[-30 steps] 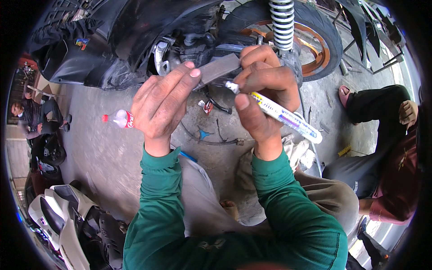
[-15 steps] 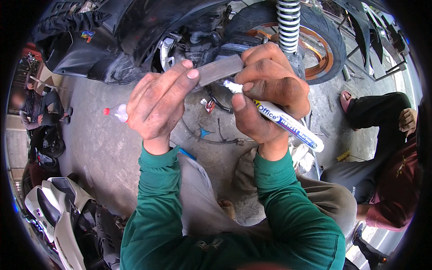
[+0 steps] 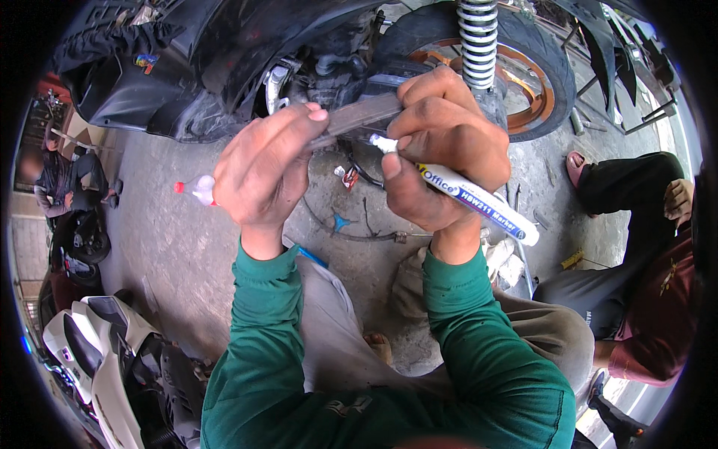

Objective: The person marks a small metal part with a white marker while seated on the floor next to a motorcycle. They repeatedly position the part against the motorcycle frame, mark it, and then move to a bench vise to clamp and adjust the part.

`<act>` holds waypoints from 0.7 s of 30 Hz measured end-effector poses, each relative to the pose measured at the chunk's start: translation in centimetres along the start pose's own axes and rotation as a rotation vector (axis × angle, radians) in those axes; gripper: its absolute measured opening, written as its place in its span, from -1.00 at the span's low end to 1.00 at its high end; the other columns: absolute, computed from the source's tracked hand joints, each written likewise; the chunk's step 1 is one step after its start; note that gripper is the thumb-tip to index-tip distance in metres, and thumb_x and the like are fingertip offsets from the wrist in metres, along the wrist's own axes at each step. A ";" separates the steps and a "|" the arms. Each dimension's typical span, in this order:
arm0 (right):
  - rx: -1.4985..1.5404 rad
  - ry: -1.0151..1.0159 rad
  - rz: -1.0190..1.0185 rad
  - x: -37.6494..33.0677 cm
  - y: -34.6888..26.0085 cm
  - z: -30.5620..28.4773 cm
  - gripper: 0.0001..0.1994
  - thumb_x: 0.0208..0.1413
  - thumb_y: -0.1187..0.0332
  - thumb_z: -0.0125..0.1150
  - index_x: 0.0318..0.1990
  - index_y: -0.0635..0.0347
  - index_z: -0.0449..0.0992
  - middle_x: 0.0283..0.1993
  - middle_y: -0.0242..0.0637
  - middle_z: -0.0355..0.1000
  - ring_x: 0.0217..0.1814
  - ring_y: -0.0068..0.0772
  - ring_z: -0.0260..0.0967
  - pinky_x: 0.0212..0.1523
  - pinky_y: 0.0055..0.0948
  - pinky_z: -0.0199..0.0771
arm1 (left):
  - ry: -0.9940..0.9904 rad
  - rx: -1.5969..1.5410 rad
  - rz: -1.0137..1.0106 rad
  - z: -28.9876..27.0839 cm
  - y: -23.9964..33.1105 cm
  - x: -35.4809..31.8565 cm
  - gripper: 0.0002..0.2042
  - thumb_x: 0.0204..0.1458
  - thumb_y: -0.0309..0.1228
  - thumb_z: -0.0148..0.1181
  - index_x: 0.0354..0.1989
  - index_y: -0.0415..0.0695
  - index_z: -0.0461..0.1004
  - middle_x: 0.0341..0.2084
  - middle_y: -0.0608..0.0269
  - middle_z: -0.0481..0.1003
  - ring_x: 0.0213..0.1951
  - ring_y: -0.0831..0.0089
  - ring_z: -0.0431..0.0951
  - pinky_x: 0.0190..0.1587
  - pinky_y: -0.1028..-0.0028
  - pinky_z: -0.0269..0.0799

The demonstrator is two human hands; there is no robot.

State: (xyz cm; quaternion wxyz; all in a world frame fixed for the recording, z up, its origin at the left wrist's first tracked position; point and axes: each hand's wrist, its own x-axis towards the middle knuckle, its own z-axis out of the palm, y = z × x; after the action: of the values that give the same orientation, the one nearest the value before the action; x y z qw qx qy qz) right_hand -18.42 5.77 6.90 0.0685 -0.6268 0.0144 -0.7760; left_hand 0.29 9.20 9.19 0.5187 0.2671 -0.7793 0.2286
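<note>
The floor [image 3: 179, 254] is rough grey concrete, stained and littered: a small clear plastic bottle with a red cap [image 3: 196, 188] lies just left of the hands, a thin bent wire [image 3: 351, 233] and a blue scrap [image 3: 340, 222] lie below them, and a pale crumpled rag [image 3: 502, 262] sits by the person's right knee. A dark scooter [image 3: 224, 67] fills the top of the view, with its black rear tyre on an orange rim [image 3: 538, 75] and a chrome coil shock spring [image 3: 477, 37] above the right hand. A white scooter body [image 3: 97, 367] stands at the lower left, and another person in dark trousers and a maroon top [image 3: 643, 299] sits on the floor at the right. In front of the scooter, the left hand [image 3: 262, 172] pinches one end of a flat grey-brown strip [image 3: 359, 116] between thumb and fingers [image 3: 303, 123], and the right hand [image 3: 449, 142] closes its fingers over the strip's other end, so the strip is held in the air between both hands. The right hand also grips a white marker pen with a blue band [image 3: 479, 202], whose tip points up toward the strip. Both arms wear green sleeves [image 3: 479, 352].
</note>
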 end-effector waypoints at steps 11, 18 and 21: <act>-0.140 -0.130 -0.015 0.3 1.5 -1.0 -0.80 0.01 0.52 0.35 -0.33 0.28 0.39 -0.49 -0.11 0.51 -0.46 -0.33 0.35 -0.41 -0.42 0.40 | -0.128 -0.420 -0.783 -0.4 1.5 0.6 -0.85 0.07 -0.48 0.47 -0.22 -0.26 0.70 -0.44 0.26 0.65 -0.57 0.78 0.39 -0.55 0.71 0.20; -0.155 -0.040 0.057 0.2 1.7 -0.1 -0.82 -0.30 0.56 0.41 -0.52 0.20 0.50 -0.54 -0.28 0.46 -0.50 -0.30 0.41 -0.46 -0.46 0.44 | -0.127 -0.554 -0.939 -0.9 1.9 1.1 -0.82 0.13 -0.41 0.43 -0.19 -0.28 0.69 -0.56 0.27 0.61 -0.63 0.77 0.39 -0.58 0.70 0.18; -0.165 -0.044 0.099 0.2 1.5 0.0 -0.81 -0.31 0.55 0.42 -0.53 0.19 0.48 -0.54 -0.29 0.45 -0.50 -0.29 0.41 -0.47 -0.45 0.43 | -0.110 -0.598 -0.962 -0.8 1.9 1.1 -0.81 0.14 -0.41 0.42 -0.18 -0.29 0.69 -0.56 0.25 0.61 -0.63 0.76 0.39 -0.59 0.69 0.20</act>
State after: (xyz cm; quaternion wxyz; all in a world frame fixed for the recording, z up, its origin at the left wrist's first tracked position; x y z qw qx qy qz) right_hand -18.30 4.25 6.89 0.0551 -0.6456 0.1079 -0.7540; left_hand -0.74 10.95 10.38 0.5763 0.4450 -0.6265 -0.2780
